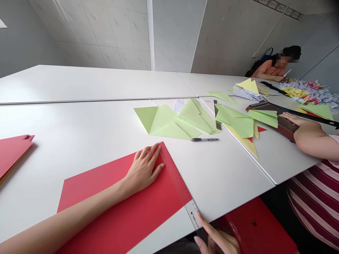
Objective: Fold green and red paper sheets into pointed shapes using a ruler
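Note:
A large sheet of red paper [148, 208] lies on the white table in front of me. A clear plastic ruler [176, 173] runs along the sheet's right edge, its near end reaching the table's front edge. My left hand [144, 167] rests flat on the paper, fingers stretched and a little apart, fingertips touching the ruler's far end. At the near end, my right hand [217, 238] holds the ruler with the index finger along its edge and the thumb below. The other right fingers are curled and partly cut off by the frame.
Beyond the ruler are a pen [205, 139] and green paper pieces [169, 123]. Folded red paper [13, 151] lies at left. To the right, a person in a striped top has a hand on a paper trimmer [284, 123]. Another person [270, 70] sits behind heaped paper pieces [312, 91].

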The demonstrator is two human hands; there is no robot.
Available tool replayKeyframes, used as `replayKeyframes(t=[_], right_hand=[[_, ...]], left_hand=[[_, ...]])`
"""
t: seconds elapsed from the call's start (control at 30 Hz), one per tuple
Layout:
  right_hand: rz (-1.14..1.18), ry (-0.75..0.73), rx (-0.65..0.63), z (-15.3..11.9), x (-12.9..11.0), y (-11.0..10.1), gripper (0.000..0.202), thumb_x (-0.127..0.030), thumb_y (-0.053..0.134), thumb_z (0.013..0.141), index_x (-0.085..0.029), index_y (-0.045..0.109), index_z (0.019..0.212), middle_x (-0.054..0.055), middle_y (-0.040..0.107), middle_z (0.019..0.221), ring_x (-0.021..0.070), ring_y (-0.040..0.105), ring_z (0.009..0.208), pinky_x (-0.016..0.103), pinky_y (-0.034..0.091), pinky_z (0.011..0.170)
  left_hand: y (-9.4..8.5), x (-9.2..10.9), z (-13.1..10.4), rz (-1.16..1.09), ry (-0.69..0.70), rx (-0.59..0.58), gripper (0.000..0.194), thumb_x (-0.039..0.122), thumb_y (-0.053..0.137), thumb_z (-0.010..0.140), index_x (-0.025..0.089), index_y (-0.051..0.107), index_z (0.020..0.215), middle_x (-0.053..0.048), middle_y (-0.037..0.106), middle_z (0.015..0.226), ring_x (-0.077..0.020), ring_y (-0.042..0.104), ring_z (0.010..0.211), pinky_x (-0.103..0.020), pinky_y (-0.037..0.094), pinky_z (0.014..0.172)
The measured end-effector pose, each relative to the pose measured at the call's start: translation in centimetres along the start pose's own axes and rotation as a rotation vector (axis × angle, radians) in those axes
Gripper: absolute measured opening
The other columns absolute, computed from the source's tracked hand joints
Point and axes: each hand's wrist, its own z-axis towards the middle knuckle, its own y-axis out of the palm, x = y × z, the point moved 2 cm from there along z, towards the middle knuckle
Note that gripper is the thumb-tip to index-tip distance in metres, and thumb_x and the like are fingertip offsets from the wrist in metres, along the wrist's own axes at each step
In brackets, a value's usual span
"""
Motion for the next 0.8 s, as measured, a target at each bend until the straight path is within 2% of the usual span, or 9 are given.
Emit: replayKeyframes(t=[0.1,0.2,0.37,0.8], right_hand=[[0.089,0.022,-0.100,1.0,-0.7,-0.9,0.050,-0.024,0.061,0.090,-0.021,0.056,0.140,-0.007,0.041,0.046,0.0083,0.041,0.037,0.019,0.045,0.044],[0.083,0.047,-0.183,1.8,-1.3,-1.7,0.049,-0.022,0.063,0.090,-0.017,0.058,0.138,-0.008,0.043,0.048,0.0080,0.043,0.040,0.018,0.045,0.046],[0.073,0.109,-0.173,2.4,-1.8,-2.2,0.042,-0.023,0.062,0.090,-0.015,0.064,0.131,-0.008,0.042,0.049,0.0079,0.043,0.042,0.019,0.045,0.047],[0.172,0.222,-0.191,3.1,-2.5,-2.9,0.045,-0.025,0.060,0.091,-0.020,0.062,0.135,-0.008,0.042,0.047,0.0087,0.037,0.044,0.021,0.041,0.049]], left_hand=[[-0.1,0.1,0.3,-0.015,0.003,-0.005,0.062,0.049,0.024,0.101,0.012,0.035,0.149,-0.016,0.042,0.151,-0.0329,0.043,0.127,-0.048,0.039,0.101],[-0.1,0.2,0.5,-0.030,0.011,-0.010,0.063,0.049,0.023,0.101,0.010,0.034,0.149,-0.017,0.042,0.151,-0.0335,0.042,0.127,-0.049,0.038,0.102],[-0.1,0.3,0.8,-0.036,0.016,-0.015,0.064,0.049,0.023,0.100,0.009,0.036,0.148,-0.018,0.042,0.150,-0.0350,0.042,0.127,-0.050,0.038,0.101],[-0.5,1.0,1.5,-0.051,-0.009,-0.077,0.069,0.052,0.017,0.099,0.008,0.032,0.150,-0.016,0.035,0.155,-0.0400,0.039,0.129,-0.053,0.035,0.100]])
